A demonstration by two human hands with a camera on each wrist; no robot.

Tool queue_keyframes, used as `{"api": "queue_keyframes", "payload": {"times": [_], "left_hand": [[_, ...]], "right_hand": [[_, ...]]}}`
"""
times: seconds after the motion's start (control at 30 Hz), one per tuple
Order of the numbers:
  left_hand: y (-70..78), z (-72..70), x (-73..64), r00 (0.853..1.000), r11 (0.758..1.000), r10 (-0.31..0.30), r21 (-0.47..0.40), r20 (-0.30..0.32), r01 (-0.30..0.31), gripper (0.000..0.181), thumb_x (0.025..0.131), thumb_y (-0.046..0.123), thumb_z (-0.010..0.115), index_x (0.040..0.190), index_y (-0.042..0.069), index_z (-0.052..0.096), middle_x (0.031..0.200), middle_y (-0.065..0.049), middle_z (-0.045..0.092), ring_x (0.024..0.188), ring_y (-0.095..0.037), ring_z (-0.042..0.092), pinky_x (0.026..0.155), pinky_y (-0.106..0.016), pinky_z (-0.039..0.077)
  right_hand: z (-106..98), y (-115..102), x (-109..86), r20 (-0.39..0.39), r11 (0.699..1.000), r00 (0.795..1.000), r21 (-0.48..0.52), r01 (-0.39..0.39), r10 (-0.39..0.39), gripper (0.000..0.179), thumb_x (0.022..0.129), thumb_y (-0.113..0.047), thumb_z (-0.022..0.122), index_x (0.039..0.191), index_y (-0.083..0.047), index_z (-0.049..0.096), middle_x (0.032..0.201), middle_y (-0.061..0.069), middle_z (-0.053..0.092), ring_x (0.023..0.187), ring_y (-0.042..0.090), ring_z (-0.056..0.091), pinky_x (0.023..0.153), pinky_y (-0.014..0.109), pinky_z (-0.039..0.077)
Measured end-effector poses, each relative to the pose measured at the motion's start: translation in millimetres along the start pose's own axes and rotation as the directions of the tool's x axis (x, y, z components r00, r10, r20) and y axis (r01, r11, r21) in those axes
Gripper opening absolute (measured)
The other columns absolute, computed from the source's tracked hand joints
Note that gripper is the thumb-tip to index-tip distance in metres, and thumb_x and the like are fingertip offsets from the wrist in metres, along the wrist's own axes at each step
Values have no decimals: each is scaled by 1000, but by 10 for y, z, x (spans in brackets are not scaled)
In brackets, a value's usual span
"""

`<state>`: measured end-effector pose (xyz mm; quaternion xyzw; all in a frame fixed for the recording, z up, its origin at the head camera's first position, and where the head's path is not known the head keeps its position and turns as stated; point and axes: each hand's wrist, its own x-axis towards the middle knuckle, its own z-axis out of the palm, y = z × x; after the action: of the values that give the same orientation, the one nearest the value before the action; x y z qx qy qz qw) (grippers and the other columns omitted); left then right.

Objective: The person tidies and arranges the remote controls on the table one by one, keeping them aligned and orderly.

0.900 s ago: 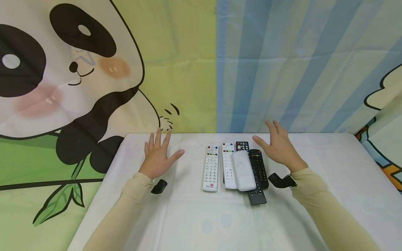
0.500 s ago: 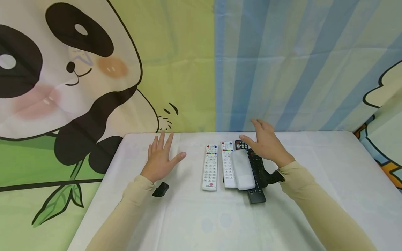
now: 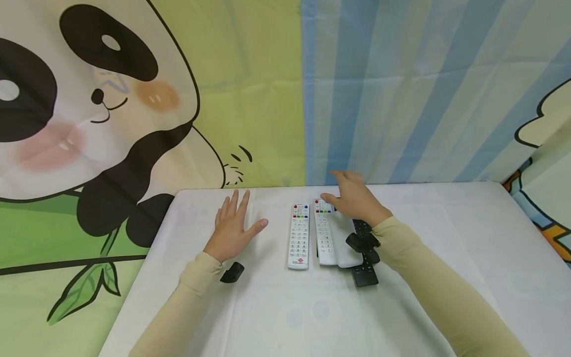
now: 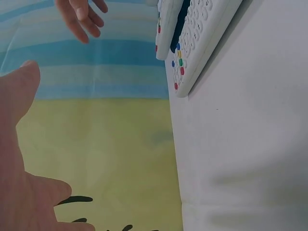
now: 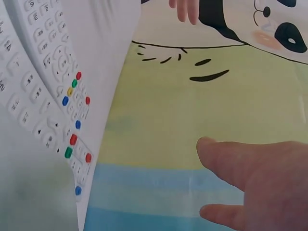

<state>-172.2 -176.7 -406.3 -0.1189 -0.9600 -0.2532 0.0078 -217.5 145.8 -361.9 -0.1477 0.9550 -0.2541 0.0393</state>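
My left hand (image 3: 233, 228) is held over the left part of the table, fingers spread and straight, with nothing in it. To its right lies a white remote control (image 3: 298, 238), buttons up. My right hand (image 3: 354, 198) hovers over the far end of the pile of remotes, fingers extended and holding nothing. Below it are a second white remote (image 3: 324, 238) and a plain white, rounded slab (image 3: 344, 243) that overlaps it. A black remote (image 3: 366, 277) sticks out under the slab; the right hand and wrist camera hide much of the black remotes there.
White cloth covers the table (image 3: 267, 317). Behind it hangs a curtain (image 3: 250, 89) with a panda and blue stripes, close to the fingertips of the right hand. A small black camera (image 3: 232, 272) is worn at the left wrist.
My right hand has moved left, from beside the remotes to over the pile, covering the black ones. My left hand has shifted slightly right and nearer. The remotes lie as before.
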Motion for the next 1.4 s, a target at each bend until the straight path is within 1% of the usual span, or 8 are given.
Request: {"api": "queue_keyframes", "payload": {"times": [0.23, 0.43, 0.57, 0.77, 0.87, 1.17, 1.27, 1.4], "left_hand": [[19, 63, -27, 1000, 999, -3, -37, 26, 4, 95, 95, 66, 52, 163, 16, 9, 167, -19, 1, 151, -44, -4, 118, -63, 1], [56, 124, -62, 999, 999, 6, -51, 32, -4, 96, 95, 66, 52, 163, 15, 9, 167, -17, 5, 152, -41, -1, 120, -60, 1], [73, 180, -88, 999, 998, 13, -58, 39, -11, 98, 93, 68, 52, 163, 15, 9, 168, -14, 5, 153, -38, 0, 120, -59, 2], [114, 287, -132, 997, 997, 38, -63, 72, -34, 98, 93, 68, 54, 163, 16, 9, 168, -12, 5, 153, -37, 1, 120, -60, 3], [148, 331, -157, 995, 997, 45, -68, 87, -39, 98, 93, 66, 56, 163, 16, 11, 168, -13, 7, 153, -37, 2, 120, -60, 4], [236, 450, -228, 992, 996, 72, -69, 102, -65, 100, 91, 64, 61, 163, 14, 12, 167, -15, 10, 153, -39, 6, 120, -60, 6], [256, 483, -247, 991, 994, 83, -79, 100, -75, 102, 90, 63, 64, 162, 12, 13, 167, -15, 11, 152, -40, 8, 120, -59, 8], [268, 539, -258, 990, 993, 100, -79, 103, -92, 107, 87, 61, 69, 162, 9, 14, 166, -17, 15, 152, -42, 10, 120, -59, 10]], "right_hand": [[92, -98, 143, 41, 1000, 999, 2, 22, -22, 75, 100, -37, 62, 156, 1, 29, 157, 28, 30, 147, 44, 24, 114, 58, 30], [166, -153, 228, 102, 1000, 994, 9, 21, -22, 72, 99, -36, 63, 155, 0, 32, 156, 26, 34, 146, 43, 26, 114, 56, 32], [220, -190, 288, 139, 999, 990, -6, 38, -37, 71, 99, -35, 63, 154, 0, 35, 155, 25, 36, 145, 44, 28, 114, 55, 32], [305, -241, 366, 194, 995, 978, -55, 83, -71, 69, 100, -35, 61, 153, 3, 36, 155, 25, 37, 146, 43, 28, 117, 53, 28], [339, -272, 392, 216, 993, 973, -71, 97, -80, 68, 100, -33, 61, 152, 3, 37, 154, 25, 38, 146, 43, 28, 117, 53, 29], [454, -311, 505, 279, 987, 958, -126, 101, -62, 63, 101, -34, 59, 152, -2, 40, 154, 23, 39, 146, 43, 27, 116, 54, 29], [488, -319, 542, 300, 985, 953, -142, 101, -55, 62, 101, -34, 59, 152, -3, 42, 154, 22, 40, 146, 43, 27, 115, 55, 30], [533, -316, 586, 313, 975, 948, -192, 112, -47, 61, 100, -34, 60, 151, -3, 43, 152, 22, 42, 144, 43, 30, 115, 54, 31]]}}
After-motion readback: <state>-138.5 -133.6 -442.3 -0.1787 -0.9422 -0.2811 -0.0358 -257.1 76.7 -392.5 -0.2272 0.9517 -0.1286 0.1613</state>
